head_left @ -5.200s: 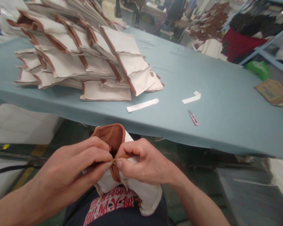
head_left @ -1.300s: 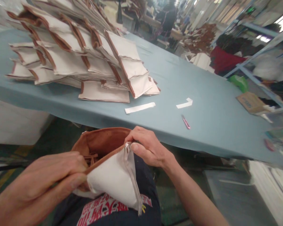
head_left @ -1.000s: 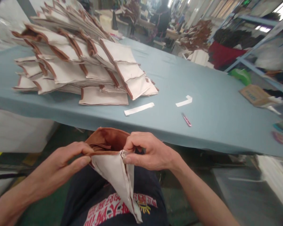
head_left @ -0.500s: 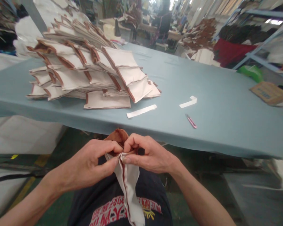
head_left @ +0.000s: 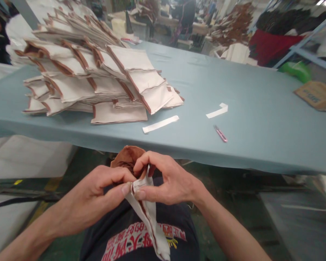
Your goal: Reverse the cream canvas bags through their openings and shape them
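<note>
Both hands pinch one cream fabric pouch [head_left: 149, 217] with a brown lining, held over my lap below the table edge. My left hand [head_left: 97, 194] grips its upper edge between thumb and fingers. My right hand [head_left: 163, 179] pinches the same edge from the right, fingertips almost touching the left ones. The brown lining [head_left: 126, 157] bunches up above the hands, and the cream body hangs down folded narrow.
A tall slanted stack of similar cream-and-brown pouches [head_left: 97, 76] lies on the blue-grey table [head_left: 233, 90]. Two white strips [head_left: 160, 124] [head_left: 217, 111] and a small pink cutter [head_left: 221, 133] lie near the front edge. A cardboard piece [head_left: 316, 95] sits far right.
The pouch, held open wide a second ago, is now squeezed narrow. My hands have come together at its top edge and the brown lining has bunched up.
</note>
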`<state>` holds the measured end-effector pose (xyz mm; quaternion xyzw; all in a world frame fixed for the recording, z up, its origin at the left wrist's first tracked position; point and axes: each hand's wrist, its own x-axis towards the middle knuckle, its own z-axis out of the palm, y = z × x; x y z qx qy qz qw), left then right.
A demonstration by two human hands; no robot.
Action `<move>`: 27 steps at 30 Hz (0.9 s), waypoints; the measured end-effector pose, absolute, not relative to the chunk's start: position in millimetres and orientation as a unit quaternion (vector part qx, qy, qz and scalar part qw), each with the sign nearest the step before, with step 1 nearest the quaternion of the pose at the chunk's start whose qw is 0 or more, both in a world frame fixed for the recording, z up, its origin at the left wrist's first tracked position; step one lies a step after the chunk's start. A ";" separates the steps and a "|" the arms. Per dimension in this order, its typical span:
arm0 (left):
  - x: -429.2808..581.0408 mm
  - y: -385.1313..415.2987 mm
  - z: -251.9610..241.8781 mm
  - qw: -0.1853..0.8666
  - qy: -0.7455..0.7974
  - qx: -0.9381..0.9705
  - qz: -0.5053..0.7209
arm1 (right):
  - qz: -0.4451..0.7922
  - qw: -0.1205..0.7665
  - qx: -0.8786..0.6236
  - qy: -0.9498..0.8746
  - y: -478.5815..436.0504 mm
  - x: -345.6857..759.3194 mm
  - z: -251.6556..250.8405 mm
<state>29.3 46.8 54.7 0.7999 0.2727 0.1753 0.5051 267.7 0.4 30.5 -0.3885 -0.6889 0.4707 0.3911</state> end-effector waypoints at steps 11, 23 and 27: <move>19.1 32.8 38.6 0.516 0.352 0.757 0.189 | 0.330 0.412 -0.406 -0.746 -4.4 261.2 29.5; 16.2 26.0 37.0 0.482 0.376 0.772 0.176 | 0.221 0.378 -0.449 -0.779 -11.2 249.5 35.6; 16.2 26.5 43.7 0.495 0.372 0.766 0.175 | 0.199 0.347 -0.446 -0.801 -11.5 246.5 34.6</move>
